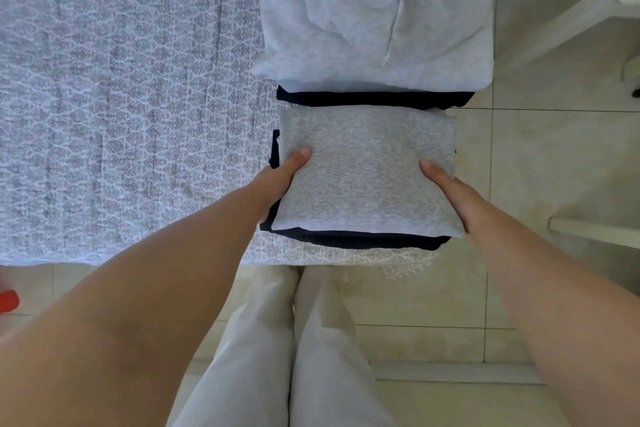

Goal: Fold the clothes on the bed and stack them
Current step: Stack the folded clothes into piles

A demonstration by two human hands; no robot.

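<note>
A bed [121, 97] with a white cover printed in a small grey pattern fills the left and middle of the view, its near edge running across just above the person's legs in pale trousers [277, 357]. Beyond the bed's right side and in front of it lies a floor [519, 166] of large pale tiles; white furniture [571, 28] stands at the top right, and a white bar crosses the right edge lower down. A small red thing [8, 300] shows at the far left edge, too cut off to identify. Three lots of clothing sit at the bed's right corner: one large light grey garment [374, 10] spread at the far end, one dark folded piece [374, 99] showing as a band just below it, and one folded grey garment [367, 170] lying on top of another dark folded piece [374, 241] nearest the person. Two hands hold the folded grey garment by its sides. The left hand [280, 180] grips the left edge, thumb laid on top and fingers tucked underneath out of sight. The right hand [453, 194] grips the right edge the same way, thumb on top and fingers hidden beneath.
</note>
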